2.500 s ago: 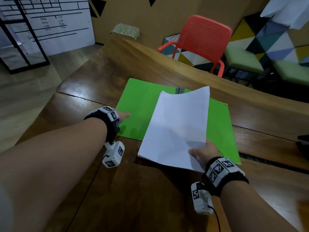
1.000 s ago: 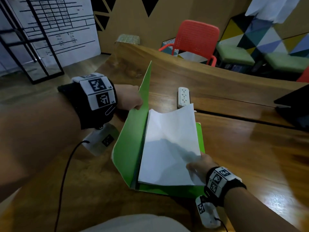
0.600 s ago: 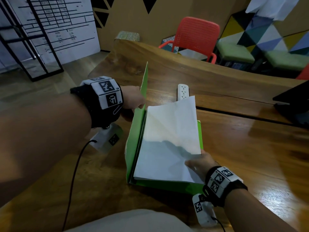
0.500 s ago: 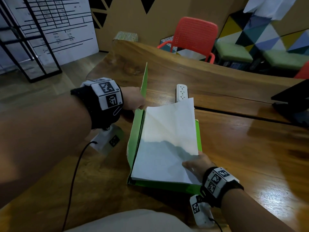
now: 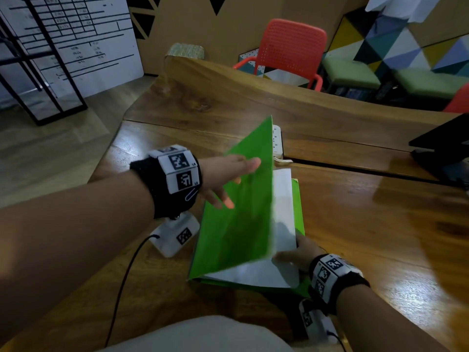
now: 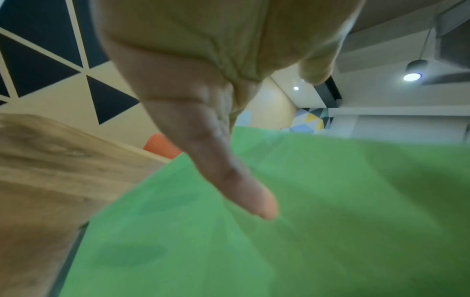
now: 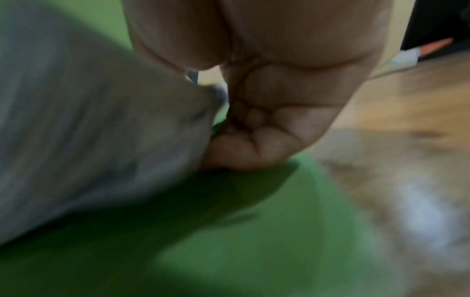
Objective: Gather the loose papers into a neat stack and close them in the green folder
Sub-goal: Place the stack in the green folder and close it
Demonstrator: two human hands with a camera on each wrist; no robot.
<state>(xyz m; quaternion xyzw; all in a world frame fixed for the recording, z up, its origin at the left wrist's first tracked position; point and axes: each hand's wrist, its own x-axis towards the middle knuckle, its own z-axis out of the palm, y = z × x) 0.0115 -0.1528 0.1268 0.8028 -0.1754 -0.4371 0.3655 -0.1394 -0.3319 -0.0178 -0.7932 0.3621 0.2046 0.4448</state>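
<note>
- So our folder (image 5: 238,219) sat on the wooden worktop (image 5: 368,224) right in front of us, spine on the left, front cover tilted up at a slant over the papers (image 5: 281,212), not flat yet.
- Left hand (image 5: 225,174) was flat against the outside of that cover, fingers straight and spread, thumb (image 6: 241,188) pointing down across the green. Wide, relaxed grip, nothing pinched, just touching the cover.
- The papers lay inside on the back cover, white edge poking out along the right side and near corner below the raised flap.
- Right hand (image 5: 297,252) was at the near right corner of the papers. From the wrist view its fingers (image 7: 257,144) were curled in with the sheet edge against them and the green cover underneath, so we'd call it holding the papers, though that shot was pretty blurry.
- A white power strip (image 5: 277,141) sat just behind the folder on the worktop, partly hidden by the cover.
- Red chair (image 5: 289,52) past the far edge, something dark (image 5: 441,148) on the right of the worktop, couldn't tell what.
</note>
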